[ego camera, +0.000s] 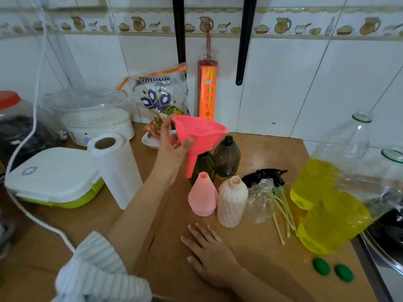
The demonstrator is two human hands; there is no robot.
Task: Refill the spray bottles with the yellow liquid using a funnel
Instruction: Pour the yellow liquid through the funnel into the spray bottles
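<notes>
Wooden desk (257, 247) standing against white tiled wall (305, 83). Five uncapped spray bottles (232, 203) clustering mid-desk; two jugs (322, 205) holding yellow liquid at right. Left hand (174, 147) gripping pink funnel (199, 136), tilting above green bottle (204, 165). Right hand (209, 251) resting flat, fingers spread, holding nothing.

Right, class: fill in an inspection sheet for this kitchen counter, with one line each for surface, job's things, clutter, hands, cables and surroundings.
Surface: wooden counter, no spill seen.
Job's things: pink funnel held above the uncapped spray bottles; two open jugs of yellow liquid on the right; two green caps and black spray heads lie loose.
Clutter: paper towel roll, lunch box, rice bag.
Hands: left hand grips the funnel; right hand rests flat on the counter.
Cables: white cord trails across the left side.
Surroundings: tiled wall, stove edge at right.
</notes>
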